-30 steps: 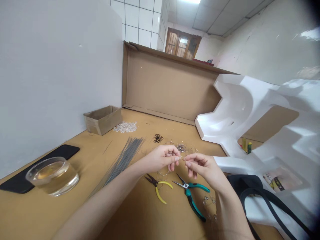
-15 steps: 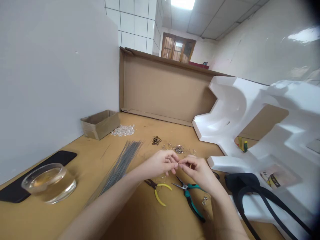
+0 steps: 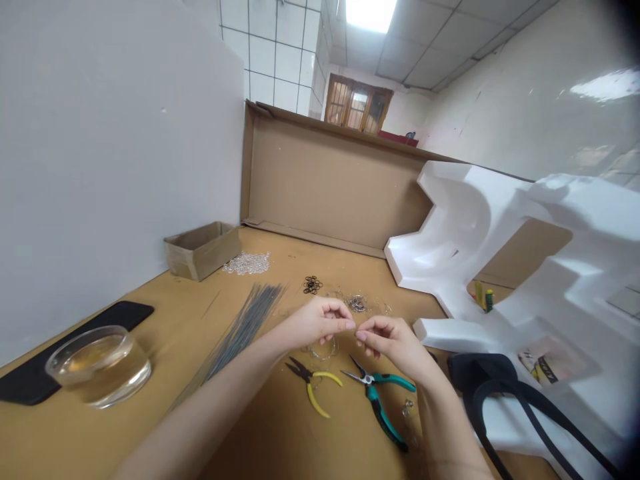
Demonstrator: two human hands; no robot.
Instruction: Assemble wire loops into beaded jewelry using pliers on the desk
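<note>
My left hand is closed in a pinch, thumb against fingers, above the middle of the table. Facing it, my right hand pinches too, its fingertips just apart from the left's. What sits between the fingertips is too small to make out. A thin wire loop shows just under my left hand; I cannot tell whether it is held or lies on the table. Below the hands lie yellow-handled pliers and teal-handled needle-nose pliers, both with handles spread.
Grey wires lie left of my hands. Behind are black rings, small metal pieces, clear bits and a cardboard box. A bowl of liquid stands left; white foam and a black strap are right.
My hands have drawn slightly apart at the fingertips, which were touching before. The wire loop under my left hand now shows more clearly. The view has tilted up a little.
</note>
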